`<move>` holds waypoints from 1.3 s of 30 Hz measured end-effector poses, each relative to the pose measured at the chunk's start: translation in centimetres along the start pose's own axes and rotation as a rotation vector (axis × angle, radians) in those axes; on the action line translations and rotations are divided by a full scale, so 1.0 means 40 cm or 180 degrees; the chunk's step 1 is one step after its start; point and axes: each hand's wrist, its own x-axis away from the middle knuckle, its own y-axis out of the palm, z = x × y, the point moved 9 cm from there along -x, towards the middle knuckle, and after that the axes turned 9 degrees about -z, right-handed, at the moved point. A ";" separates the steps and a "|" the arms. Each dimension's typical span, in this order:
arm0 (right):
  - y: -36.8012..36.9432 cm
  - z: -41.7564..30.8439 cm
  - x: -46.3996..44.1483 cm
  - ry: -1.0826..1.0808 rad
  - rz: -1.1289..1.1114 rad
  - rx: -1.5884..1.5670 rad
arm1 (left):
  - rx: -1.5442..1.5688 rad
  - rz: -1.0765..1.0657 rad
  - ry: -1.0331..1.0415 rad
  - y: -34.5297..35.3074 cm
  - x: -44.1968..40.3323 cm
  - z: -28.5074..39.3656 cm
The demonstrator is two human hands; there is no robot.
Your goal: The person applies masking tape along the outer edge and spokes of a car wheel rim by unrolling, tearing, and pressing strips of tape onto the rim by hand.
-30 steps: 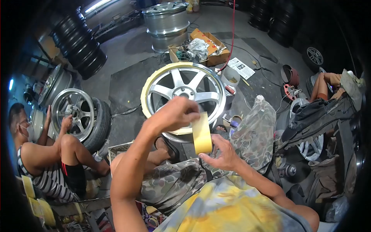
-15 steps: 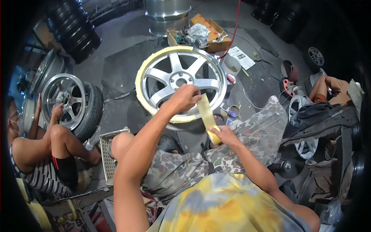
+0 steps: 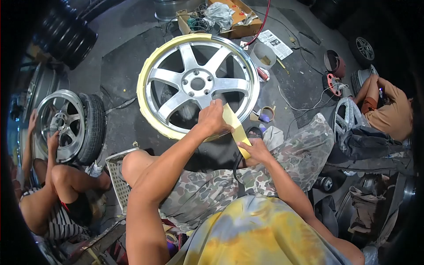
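Observation:
A silver six-spoke wheel rim (image 3: pixel 185 56) lies face up in front of my knees. Yellow masking tape (image 3: pixel 142 90) covers its outer lip along the left side, from the top round to the bottom. My left hand (image 3: pixel 213 119) is closed at the lower right of the rim, pinching the upper end of a taut tape strip (image 3: pixel 235 126). Lower right of it, my right hand (image 3: pixel 257 151) grips the other end, where the tape roll is mostly hidden by fingers. The strip slants between both hands.
Left, a co-worker's hand (image 3: pixel 53 140) touches another rim (image 3: pixel 81 128) leaning by a tire (image 3: pixel 93 128). A plastic basket (image 3: pixel 115 176) stands by my left knee. Beyond the rim are a cardboard box (image 3: pixel 245 30), a plastic tub (image 3: pixel 263 55) and newspaper (image 3: pixel 274 44). Another person (image 3: pixel 388 106) sits right.
The camera view has shifted, so the rim appears higher and further left. Relative to the rim, my left hand has moved down and right toward its lower lip. The strip between my hands looks shorter.

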 end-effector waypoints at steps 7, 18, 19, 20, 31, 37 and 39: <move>-0.070 -0.080 -0.101 -0.0200 0.0909 0.2240 | 0.0136 -0.0139 -0.0215 0.006 0.001 -0.003; -0.253 0.168 -0.205 0.0774 0.1055 0.2680 | 0.0181 0.0281 0.0171 -0.088 0.029 0.007; -0.268 0.182 -0.204 0.0755 0.1138 0.2636 | 0.0731 0.0367 0.0205 -0.128 0.048 0.005; -0.276 0.197 -0.202 0.0800 0.1153 0.2594 | 0.1286 0.0462 0.0245 -0.171 0.070 0.003; -0.464 -0.132 -0.342 -0.0339 0.1215 -0.0249 | 0.1790 0.2745 -0.0710 -0.468 0.332 -0.393; -0.464 -0.332 -0.415 -0.0532 0.0974 0.2211 | 0.3195 0.2618 -0.1318 -0.329 0.407 -0.658; -0.461 -0.306 -0.451 -0.0757 0.1158 0.2197 | 0.3544 0.2204 -0.1617 -0.238 0.406 -0.655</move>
